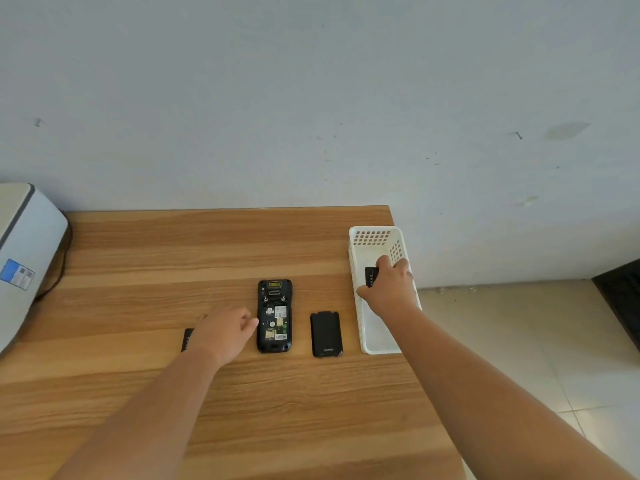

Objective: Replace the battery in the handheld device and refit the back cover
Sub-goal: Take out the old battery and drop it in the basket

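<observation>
The black handheld device [274, 316] lies face down mid-table with its battery bay uncovered and bare. Its black back cover [326, 335] lies flat just to the right. My left hand [225, 330] rests beside the device's left edge, fingers loosely curled and touching its side. A black battery [187, 339] lies on the table, mostly hidden under that hand and wrist. My right hand [389, 289] reaches into the white basket [356, 258] and grips a second black battery [370, 277], only its left end showing.
The wooden table [207, 410] ends just right of the basket, with tiled floor [519, 341] beyond. A white printer-like machine [24, 258] with a cable stands at the left edge. The wall runs along the table's back.
</observation>
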### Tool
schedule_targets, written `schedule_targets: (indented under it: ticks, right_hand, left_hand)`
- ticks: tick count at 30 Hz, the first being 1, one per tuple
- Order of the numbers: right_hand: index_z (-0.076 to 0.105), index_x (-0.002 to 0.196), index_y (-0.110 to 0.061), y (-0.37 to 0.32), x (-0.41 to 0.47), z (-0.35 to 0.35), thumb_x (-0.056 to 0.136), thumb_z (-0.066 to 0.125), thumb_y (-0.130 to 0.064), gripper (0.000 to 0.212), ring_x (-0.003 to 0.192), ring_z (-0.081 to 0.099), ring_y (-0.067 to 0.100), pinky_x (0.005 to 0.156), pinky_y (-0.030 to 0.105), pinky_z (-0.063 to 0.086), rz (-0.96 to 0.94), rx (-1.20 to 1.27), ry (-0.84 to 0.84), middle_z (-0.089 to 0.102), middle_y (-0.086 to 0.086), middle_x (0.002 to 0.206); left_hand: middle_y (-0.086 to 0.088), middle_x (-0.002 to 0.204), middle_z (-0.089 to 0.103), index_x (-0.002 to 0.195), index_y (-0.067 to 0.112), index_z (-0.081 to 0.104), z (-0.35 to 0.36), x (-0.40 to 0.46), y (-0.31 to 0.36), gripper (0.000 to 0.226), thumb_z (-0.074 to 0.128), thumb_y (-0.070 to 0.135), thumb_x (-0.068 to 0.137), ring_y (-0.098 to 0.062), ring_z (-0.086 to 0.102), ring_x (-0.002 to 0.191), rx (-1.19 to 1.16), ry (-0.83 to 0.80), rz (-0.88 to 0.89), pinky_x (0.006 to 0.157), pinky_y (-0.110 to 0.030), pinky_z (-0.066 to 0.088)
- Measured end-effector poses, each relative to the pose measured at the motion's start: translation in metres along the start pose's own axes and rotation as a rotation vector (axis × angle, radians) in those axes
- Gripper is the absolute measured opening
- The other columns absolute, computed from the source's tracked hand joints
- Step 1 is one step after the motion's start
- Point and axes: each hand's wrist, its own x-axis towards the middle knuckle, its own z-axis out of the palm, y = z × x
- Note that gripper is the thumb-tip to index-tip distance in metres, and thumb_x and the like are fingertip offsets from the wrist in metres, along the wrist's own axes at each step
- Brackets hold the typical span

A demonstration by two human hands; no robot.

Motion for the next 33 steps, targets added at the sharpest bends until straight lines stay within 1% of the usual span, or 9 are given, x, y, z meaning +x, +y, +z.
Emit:
schedule_targets:
  ticks: [5, 8, 11, 18, 21, 23, 25, 29, 33]
  right_hand:
    - [0.039, 0.126, -0.018, 0.014, 0.015, 0.011, 0.080, 0.070, -0.032, 0.058, 0.110, 0.046, 0.030, 0.087, 0.043, 0.052, -0.009, -0.034, -0.051, 0.039, 0.014, 0.126]
    - [0.039, 0.126, -0.018, 0.020, 0.022, 0.018, 0.081, 0.070, -0.033, 0.056, 0.112, 0.046, 0.032, 0.091, 0.045, 0.053, -0.010, -0.053, -0.103, 0.038, 0.014, 0.127]
    - [0.039, 0.124, -0.017, 0.025, 0.026, 0.027, 0.082, 0.069, -0.033, 0.054, 0.114, 0.047, 0.034, 0.093, 0.048, 0.051, -0.015, -0.077, -0.157, 0.037, 0.014, 0.128]
    - [0.042, 0.121, -0.015, 0.028, 0.028, 0.042, 0.086, 0.066, -0.029, 0.045, 0.113, 0.047, 0.035, 0.091, 0.048, 0.048, -0.015, -0.073, -0.214, 0.037, 0.014, 0.126]
    - [0.042, 0.116, -0.014, 0.030, 0.028, 0.046, 0.085, 0.066, -0.026, 0.041, 0.106, 0.049, 0.033, 0.084, 0.044, 0.049, -0.019, -0.049, -0.229, 0.038, 0.014, 0.124]
    - [0.043, 0.115, -0.014, 0.031, 0.028, 0.046, 0.085, 0.066, -0.026, 0.039, 0.105, 0.049, 0.032, 0.082, 0.043, 0.049, -0.019, -0.041, -0.230, 0.038, 0.014, 0.123]
    - [0.043, 0.116, -0.015, 0.031, 0.028, 0.046, 0.085, 0.065, -0.026, 0.039, 0.106, 0.048, 0.031, 0.085, 0.044, 0.050, -0.013, -0.037, -0.230, 0.039, 0.013, 0.123]
    - [0.042, 0.125, -0.016, 0.026, 0.027, 0.036, 0.089, 0.060, -0.031, 0.044, 0.110, 0.049, 0.031, 0.087, 0.044, 0.050, 0.017, -0.038, -0.219, 0.041, 0.011, 0.126]
    - [0.045, 0.132, -0.014, 0.010, 0.028, 0.009, 0.095, 0.048, -0.035, 0.042, 0.109, 0.054, 0.028, 0.080, 0.039, 0.053, -0.026, 0.058, -0.063, 0.048, 0.010, 0.129]
  left_hand:
    - [0.012, 0.105, 0.063, 0.109, 0.031, 0.060, 0.004, 0.000, 0.000, 0.031, 0.039, 0.049, 0.097, -0.009, 0.054, 0.101, 0.025, -0.003, -0.033, 0.098, -0.039, 0.043]
    - [0.011, 0.109, 0.063, 0.113, 0.029, 0.059, 0.006, 0.001, 0.000, 0.033, 0.038, 0.049, 0.097, -0.011, 0.053, 0.104, 0.049, 0.000, -0.057, 0.101, -0.038, 0.040]
    - [0.010, 0.110, 0.063, 0.115, 0.028, 0.060, 0.008, 0.003, 0.001, 0.035, 0.039, 0.049, 0.097, -0.011, 0.053, 0.105, 0.054, 0.000, -0.071, 0.100, -0.037, 0.040]
    - [0.010, 0.114, 0.062, 0.116, 0.028, 0.059, 0.011, 0.006, 0.006, 0.033, 0.040, 0.048, 0.097, -0.012, 0.052, 0.109, 0.053, -0.007, -0.078, 0.101, -0.039, 0.039]
    - [0.010, 0.111, 0.063, 0.113, 0.029, 0.060, 0.012, 0.008, 0.007, 0.032, 0.041, 0.048, 0.097, -0.012, 0.052, 0.108, 0.040, -0.001, -0.075, 0.099, -0.038, 0.039]
    - [0.011, 0.112, 0.063, 0.114, 0.029, 0.060, 0.012, 0.009, 0.008, 0.032, 0.041, 0.048, 0.097, -0.012, 0.052, 0.109, 0.042, -0.001, -0.073, 0.100, -0.037, 0.039]
    - [0.011, 0.113, 0.063, 0.116, 0.029, 0.059, 0.011, 0.009, 0.009, 0.033, 0.040, 0.048, 0.097, -0.012, 0.052, 0.110, 0.043, -0.006, -0.071, 0.101, -0.037, 0.039]
    - [0.010, 0.114, 0.062, 0.117, 0.029, 0.059, 0.007, 0.005, 0.009, 0.034, 0.039, 0.048, 0.097, -0.012, 0.051, 0.111, 0.036, -0.002, -0.062, 0.102, -0.037, 0.038]
    - [0.010, 0.114, 0.062, 0.118, 0.030, 0.058, -0.003, 0.002, 0.005, 0.034, 0.038, 0.048, 0.097, -0.012, 0.051, 0.111, 0.033, 0.010, -0.053, 0.103, -0.037, 0.038]
